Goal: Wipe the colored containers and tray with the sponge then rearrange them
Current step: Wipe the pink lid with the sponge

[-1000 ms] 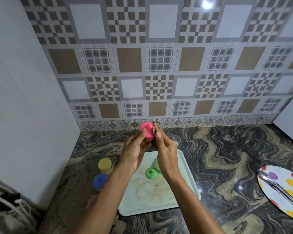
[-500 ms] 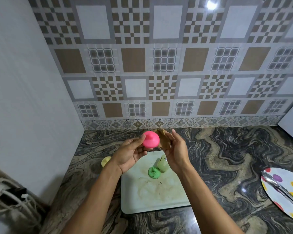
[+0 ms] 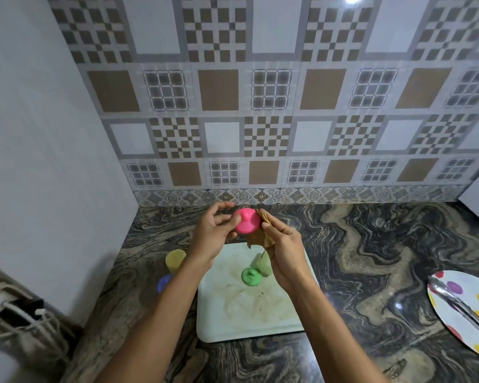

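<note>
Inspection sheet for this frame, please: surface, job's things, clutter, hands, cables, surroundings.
Surface: marbled counter, no spills seen.
Job's things: tray smeared with brown residue; green lid and pale green container stand on it; yellow container and blue container stand on the counter, left of the tray.
Clutter: dotted plate with a metal utensil on it, at the right edge.
Hands: left hand grips the pink container; right hand holds the sponge against it.
Cables: white cables at lower left, off the counter.
Surroundings: tiled wall behind, plain wall on the left.
</note>
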